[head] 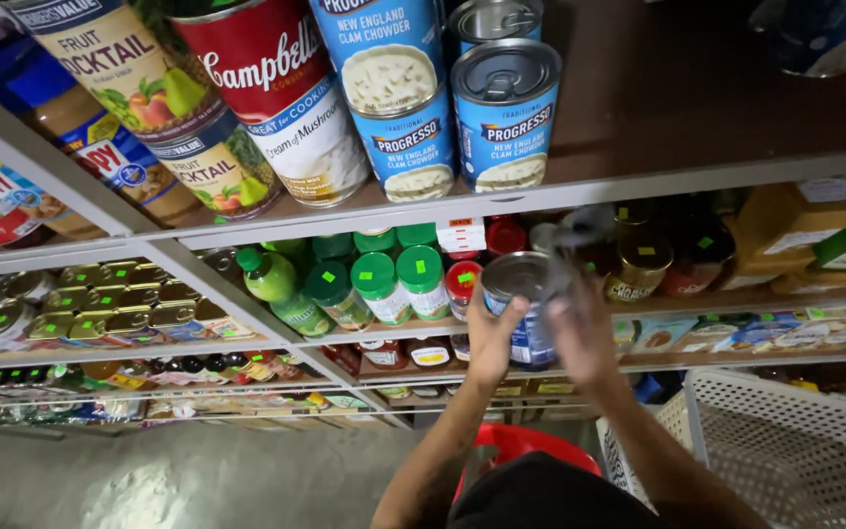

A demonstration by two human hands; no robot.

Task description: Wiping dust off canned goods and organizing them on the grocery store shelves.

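Observation:
Both my hands hold one blue soup can (521, 304) with a silver pull-tab lid, raised in front of the shelves. My left hand (492, 338) grips its left side and my right hand (580, 338) grips its right side. Directly above, on the top shelf (638, 181), stand matching blue soup cans (506, 113), stacked two high, beside a red and white soup can (281, 93). The top shelf is bare to the right of the blue cans.
Fruit cocktail cans (164, 93) and jars sit at upper left. Green-lidded shakers (384, 284) and small jars fill the second shelf, flat tins (100, 309) lie left. A white perforated basket (785, 446) is at lower right, a red object (526, 446) below my arms.

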